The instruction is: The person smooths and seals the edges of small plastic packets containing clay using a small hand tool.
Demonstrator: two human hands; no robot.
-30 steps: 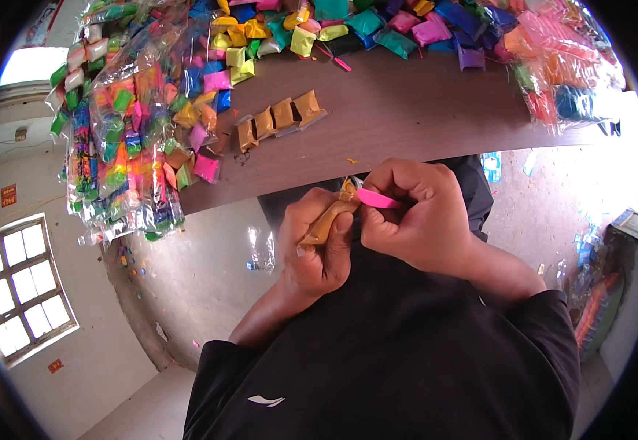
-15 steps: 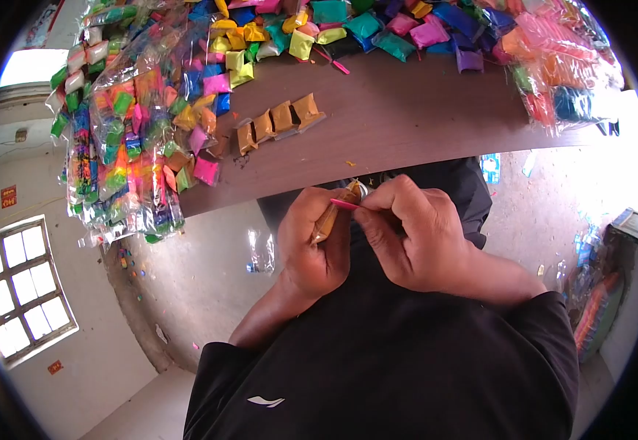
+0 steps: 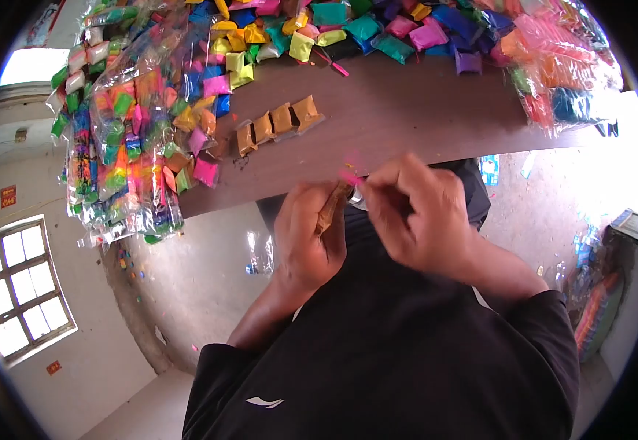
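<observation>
My left hand [image 3: 305, 233] is closed around a brown clay packet [image 3: 331, 211], holding it upright at a slant just below the table's near edge. Between the thumb and fingers of my right hand [image 3: 425, 216] is a small pink stick-like tool [image 3: 351, 178], smeared by motion. Its pink end hovers at the top of the packet, close to my left fingertips. On the table, beyond my left hand, lies a short row of similar brown packets [image 3: 281, 119] in clear wrap.
The brown table [image 3: 377, 110] spans the view ahead. Colourful clay packets [image 3: 300, 45] pile along its far side, with clear bags of them [image 3: 132, 139] at the left. Pink and orange bagged goods [image 3: 557, 62] sit at the right. Plastic wrapping [image 3: 259, 253] lies on the floor.
My right hand has risen slightly with the pink tool, from across the packet's top to just above it. My left hand still holds the packet, turned a little.
</observation>
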